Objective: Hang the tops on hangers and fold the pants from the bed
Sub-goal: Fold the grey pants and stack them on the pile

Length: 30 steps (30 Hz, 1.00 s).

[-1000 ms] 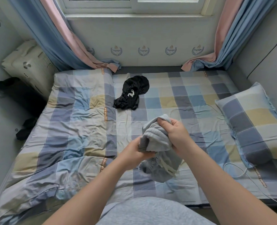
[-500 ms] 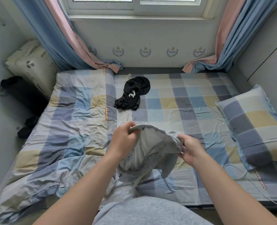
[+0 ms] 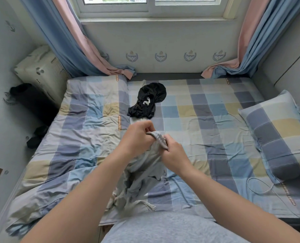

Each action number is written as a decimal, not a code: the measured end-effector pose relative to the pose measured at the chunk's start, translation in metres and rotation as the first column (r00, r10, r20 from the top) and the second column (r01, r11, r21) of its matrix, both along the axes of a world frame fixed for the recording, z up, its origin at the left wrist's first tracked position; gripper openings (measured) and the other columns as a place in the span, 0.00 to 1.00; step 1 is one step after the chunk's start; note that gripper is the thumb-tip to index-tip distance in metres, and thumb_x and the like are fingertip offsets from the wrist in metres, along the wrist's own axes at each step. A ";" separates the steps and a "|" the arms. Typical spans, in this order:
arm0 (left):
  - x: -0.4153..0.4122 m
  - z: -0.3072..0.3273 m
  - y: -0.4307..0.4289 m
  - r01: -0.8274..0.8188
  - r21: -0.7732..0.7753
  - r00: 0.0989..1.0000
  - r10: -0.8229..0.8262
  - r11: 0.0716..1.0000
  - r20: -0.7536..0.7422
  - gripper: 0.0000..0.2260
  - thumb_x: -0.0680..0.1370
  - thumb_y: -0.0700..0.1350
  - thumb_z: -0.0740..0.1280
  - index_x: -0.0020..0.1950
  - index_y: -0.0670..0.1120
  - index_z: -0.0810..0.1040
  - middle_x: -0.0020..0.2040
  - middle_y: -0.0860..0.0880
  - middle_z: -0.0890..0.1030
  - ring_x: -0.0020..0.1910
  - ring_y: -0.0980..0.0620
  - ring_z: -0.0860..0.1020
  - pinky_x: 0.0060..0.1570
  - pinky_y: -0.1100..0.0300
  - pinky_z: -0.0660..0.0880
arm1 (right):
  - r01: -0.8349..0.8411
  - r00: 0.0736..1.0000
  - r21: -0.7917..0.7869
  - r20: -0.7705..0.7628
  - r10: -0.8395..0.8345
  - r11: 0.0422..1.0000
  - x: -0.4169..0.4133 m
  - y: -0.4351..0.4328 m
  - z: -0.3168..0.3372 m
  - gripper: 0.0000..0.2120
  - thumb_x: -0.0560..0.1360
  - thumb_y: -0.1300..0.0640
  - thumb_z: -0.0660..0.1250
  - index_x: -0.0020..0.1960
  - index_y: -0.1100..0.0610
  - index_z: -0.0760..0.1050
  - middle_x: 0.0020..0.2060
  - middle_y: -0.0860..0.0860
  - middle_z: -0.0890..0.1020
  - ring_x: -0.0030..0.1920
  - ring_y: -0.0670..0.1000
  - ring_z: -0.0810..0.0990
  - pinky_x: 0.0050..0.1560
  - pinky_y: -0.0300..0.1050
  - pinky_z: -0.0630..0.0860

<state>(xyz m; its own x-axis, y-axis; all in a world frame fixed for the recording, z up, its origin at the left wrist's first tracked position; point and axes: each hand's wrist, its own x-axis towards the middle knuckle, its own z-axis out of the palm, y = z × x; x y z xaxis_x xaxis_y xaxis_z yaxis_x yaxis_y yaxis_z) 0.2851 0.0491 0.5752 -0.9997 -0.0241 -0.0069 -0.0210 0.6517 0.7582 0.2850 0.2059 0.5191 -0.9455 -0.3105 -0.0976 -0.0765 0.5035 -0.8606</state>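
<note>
A grey garment [image 3: 142,174] with a ribbed waistband and a frayed drawstring hangs above the near middle of the checked bed [image 3: 207,123]. My left hand [image 3: 137,137] grips the band from the left. My right hand [image 3: 172,153] pinches the same band right beside it, so the two hands almost touch. The cloth droops below them and its lower end lies bunched on the bed's near edge. A crumpled black garment [image 3: 147,102] with a small white mark lies farther back, near the bed's centre.
A checked pillow [image 3: 277,135] lies at the right edge, with a thin white cable [image 3: 261,186] looping in front of it. A folded duvet [image 3: 86,130] covers the bed's left half. Curtains hang at both back corners. A cream bundle [image 3: 40,71] and dark items sit left of the bed.
My hands had spread the grey garment's band apart; now they have come together on it and risen slightly toward the bed's middle. The cloth hangs narrower below them.
</note>
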 end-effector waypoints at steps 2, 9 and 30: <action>-0.002 -0.005 -0.010 -0.016 -0.091 0.999 0.013 0.996 -0.039 0.07 0.73 0.37 0.72 0.38 0.47 0.77 0.33 0.53 0.77 0.33 0.51 0.74 0.35 0.55 0.71 | 0.031 0.997 0.032 -0.070 -0.028 0.999 -0.009 0.006 0.004 0.10 0.77 0.67 0.58 0.43 0.55 0.72 0.32 0.50 0.77 0.32 0.51 0.72 0.28 0.39 0.63; 0.001 -0.060 -0.048 -0.169 -0.358 0.978 0.203 0.918 0.058 0.12 0.72 0.32 0.63 0.45 0.50 0.75 0.49 0.50 0.74 0.47 0.49 0.73 0.44 0.52 0.74 | 0.186 0.975 0.248 -0.163 -0.148 0.951 -0.048 0.051 0.000 0.14 0.72 0.69 0.57 0.43 0.54 0.77 0.34 0.52 0.78 0.39 0.57 0.75 0.34 0.47 0.67; 0.030 -0.136 -0.132 -0.883 0.369 0.460 0.379 0.289 0.803 0.14 0.83 0.36 0.60 0.68 0.39 0.76 0.64 0.38 0.80 0.52 0.42 0.80 0.46 0.48 0.78 | 0.309 0.920 0.160 0.201 -0.337 0.938 -0.054 0.133 -0.071 0.19 0.69 0.78 0.52 0.31 0.58 0.71 0.26 0.50 0.72 0.31 0.48 0.68 0.29 0.40 0.65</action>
